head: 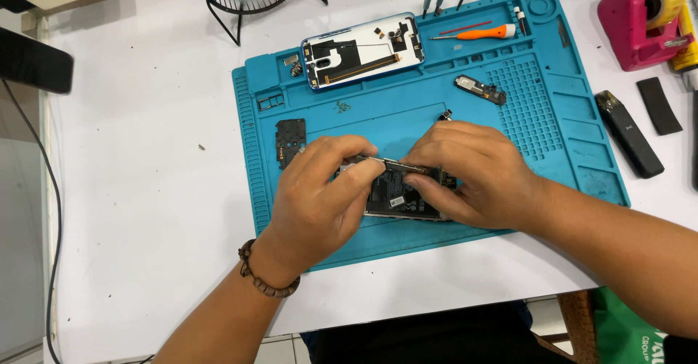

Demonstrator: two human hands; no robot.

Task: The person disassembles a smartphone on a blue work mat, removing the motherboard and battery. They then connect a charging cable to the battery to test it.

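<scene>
While pinned mid-mat toward the bench's near edge, opened phone (407,198) steadied by right hand (476,178), left hand (320,200) fingers clenched on tweezers (385,162) — thin, stiff, likely fragile inside, best gripped by frame edges.

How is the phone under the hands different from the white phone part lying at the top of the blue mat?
The opened phone lies near the mat's front edge, mostly covered by the left hand and right hand; the white back part lies untouched at the far edge. The opened phone looks dark inside with a black battery; the back part is white with a blue rim. Both rest flat on the mat, insides up.
</scene>
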